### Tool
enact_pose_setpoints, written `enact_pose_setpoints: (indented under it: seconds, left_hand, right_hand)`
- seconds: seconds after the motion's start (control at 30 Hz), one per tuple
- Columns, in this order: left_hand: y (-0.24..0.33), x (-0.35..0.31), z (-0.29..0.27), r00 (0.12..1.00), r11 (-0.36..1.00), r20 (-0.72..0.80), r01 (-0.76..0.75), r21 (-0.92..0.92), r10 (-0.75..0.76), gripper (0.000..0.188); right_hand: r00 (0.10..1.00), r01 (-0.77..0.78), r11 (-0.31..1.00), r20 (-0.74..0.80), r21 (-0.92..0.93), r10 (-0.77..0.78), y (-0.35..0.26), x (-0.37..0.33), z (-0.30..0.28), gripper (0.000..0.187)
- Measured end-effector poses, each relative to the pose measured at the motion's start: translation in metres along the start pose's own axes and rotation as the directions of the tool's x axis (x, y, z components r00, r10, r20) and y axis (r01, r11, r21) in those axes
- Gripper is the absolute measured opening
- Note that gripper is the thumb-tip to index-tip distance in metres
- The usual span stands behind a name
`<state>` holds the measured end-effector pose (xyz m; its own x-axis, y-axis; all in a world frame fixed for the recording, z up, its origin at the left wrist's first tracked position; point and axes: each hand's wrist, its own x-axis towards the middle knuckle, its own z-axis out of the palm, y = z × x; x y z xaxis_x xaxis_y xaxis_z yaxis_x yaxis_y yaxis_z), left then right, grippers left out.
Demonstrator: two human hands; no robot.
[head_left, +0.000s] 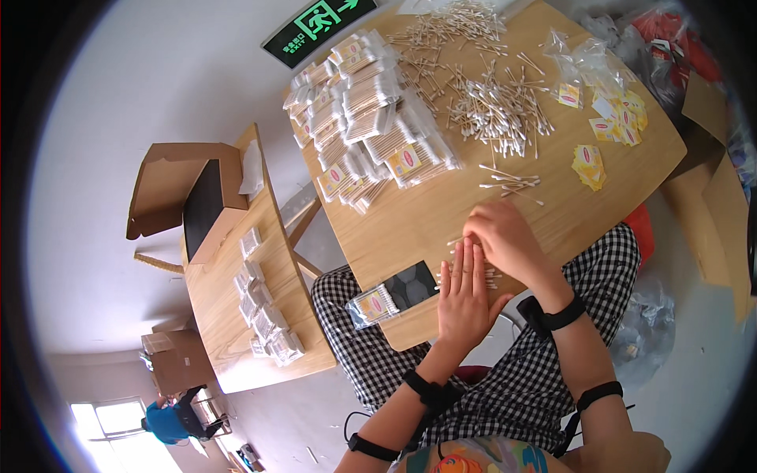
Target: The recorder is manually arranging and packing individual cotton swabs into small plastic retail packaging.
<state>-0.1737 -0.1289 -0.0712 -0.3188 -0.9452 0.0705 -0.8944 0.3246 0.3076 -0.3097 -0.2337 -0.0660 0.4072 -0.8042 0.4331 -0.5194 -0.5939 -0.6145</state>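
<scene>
My left hand (pixel 464 303) lies flat near the table's front edge, fingers stretched out together over a small row of cotton swabs (pixel 492 276). White swab tips stick out on both sides of it. My right hand (pixel 505 240) is just beyond, curled in a pinch by the left fingertips; swab ends show beside its fingers, which hide the rest. Left of my hands is a dark phone-like slab (pixel 412 285), with a clear packet of swabs (pixel 372 306) on its near end. A few loose swabs (pixel 511 183) lie beyond my right hand.
Stacked swab packets (pixel 371 118) fill the table's (pixel 426 217) far left. Beyond my hands is a heap of loose swabs (pixel 501 110); yellow cards (pixel 588 167) and clear bags (pixel 587 63) lie right. A side table (pixel 221 331) holds an open carton (pixel 197 197) and packets (pixel 264 307).
</scene>
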Motion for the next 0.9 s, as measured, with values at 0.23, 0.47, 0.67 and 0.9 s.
enact_pose_setpoints:
  seconds: [0.23, 0.47, 0.67, 0.9]
  left_hand:
    - [0.001, -0.003, -0.002, 0.997, 0.997, -0.045, 0.069, -0.025, -0.070, 0.105]
    - [-0.018, 0.045, -0.007, 0.998, 0.982, -0.011, 0.061, 0.180, -0.060, 0.105]
    - [-0.019, 0.051, -0.002, 0.996, 0.981, -0.051, 0.077, 0.176, -0.069, 0.107]
    - [0.000, 0.016, -0.001, 0.996, 0.978, -0.021, 0.085, 0.192, -0.083, 0.109]
  right_hand:
    - [0.963, -0.202, 0.963, -0.145, 0.178, 0.228, 0.011, -0.007, -0.010, 0.023]
    - [0.942, -0.248, 0.966, -0.214, 0.074, 0.258, 0.005, -0.013, -0.028, 0.026]
    - [0.947, -0.242, 0.968, -0.198, 0.073, 0.252, 0.001, -0.013, -0.024, 0.024]
    - [0.958, -0.194, 0.977, -0.199, 0.089, 0.208, 0.003, -0.014, -0.019, 0.019]
